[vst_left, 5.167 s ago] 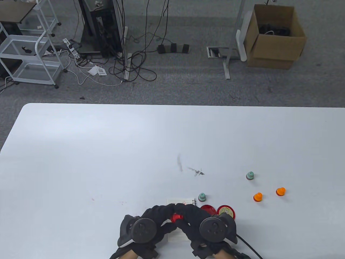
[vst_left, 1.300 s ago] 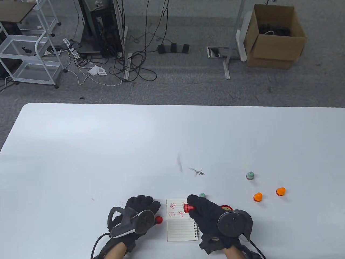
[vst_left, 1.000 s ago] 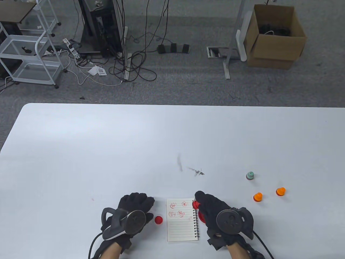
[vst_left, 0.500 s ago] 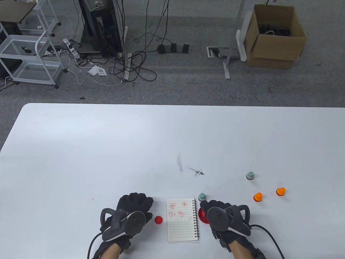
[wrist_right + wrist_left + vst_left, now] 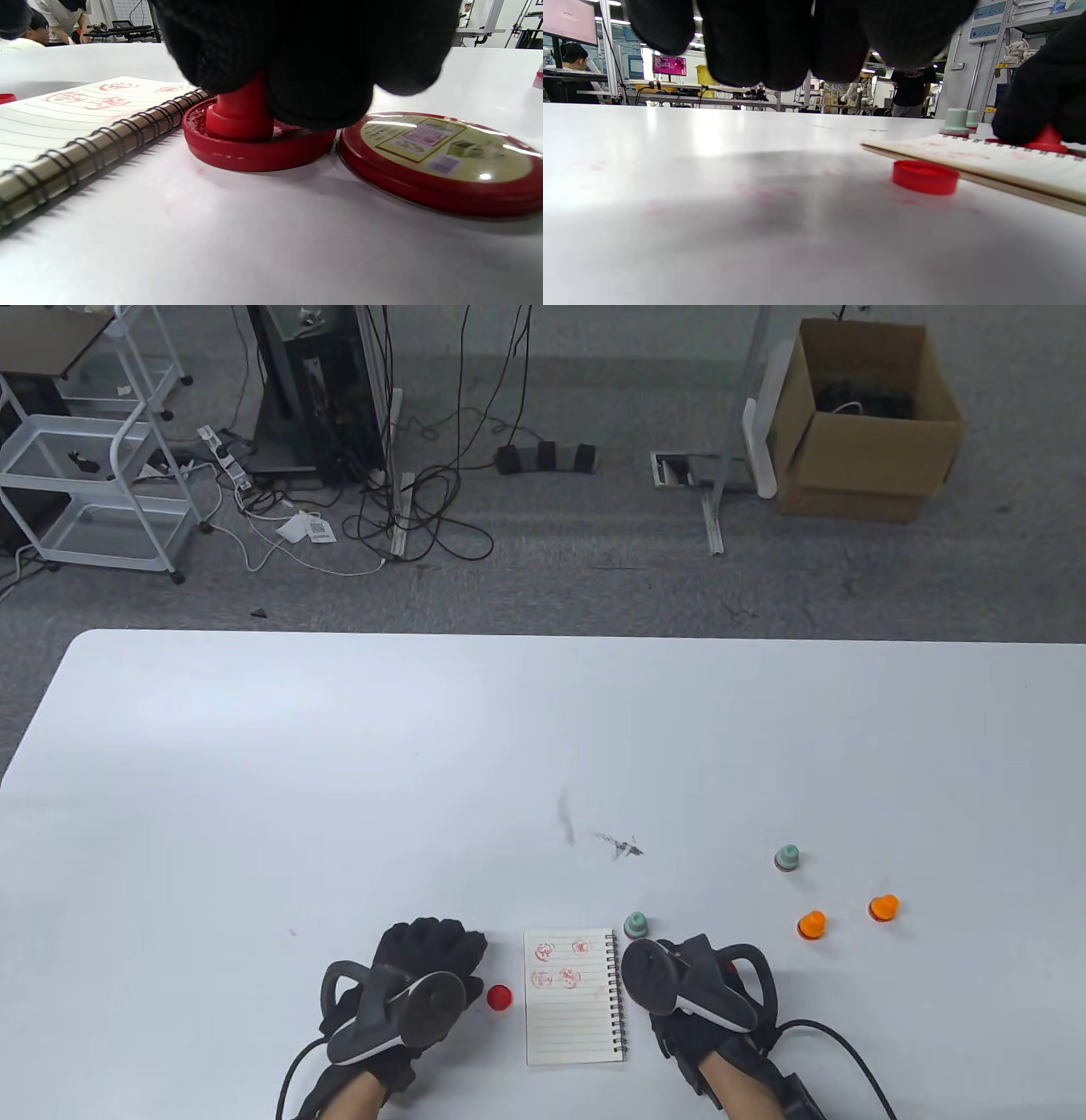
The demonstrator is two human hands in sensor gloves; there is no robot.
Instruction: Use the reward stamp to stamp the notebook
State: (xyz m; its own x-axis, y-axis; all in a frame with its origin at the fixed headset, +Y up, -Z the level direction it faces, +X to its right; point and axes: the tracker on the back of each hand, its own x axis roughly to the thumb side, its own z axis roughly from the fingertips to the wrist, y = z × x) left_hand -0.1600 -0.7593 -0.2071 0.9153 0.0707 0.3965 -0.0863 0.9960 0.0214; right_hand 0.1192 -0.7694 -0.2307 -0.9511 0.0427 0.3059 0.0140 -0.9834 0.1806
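Note:
The spiral notebook (image 5: 573, 1010) lies open near the table's front edge, with several red stamp prints on its top lines. Just right of it my right hand (image 5: 670, 976) grips the red stamp (image 5: 239, 112) from above. The stamp's face is down in the open red ink pad (image 5: 254, 148). In the table view the hand and its tracker hide both stamp and pad. My left hand (image 5: 437, 937) rests flat on the table left of the notebook and holds nothing. The stamp's red cap (image 5: 500, 997) lies between that hand and the notebook.
The ink pad's lid (image 5: 441, 161), picture label up, lies right beside the pad. A teal stamp (image 5: 635, 926) stands just behind my right hand. Farther right are another teal stamp (image 5: 787, 858) and two orange ones (image 5: 812, 925) (image 5: 884, 907).
My right hand carried the red stamp off the notebook to the right and set it down into the ink pad, rolling the wrist. The left hand stayed flat beside the cap.

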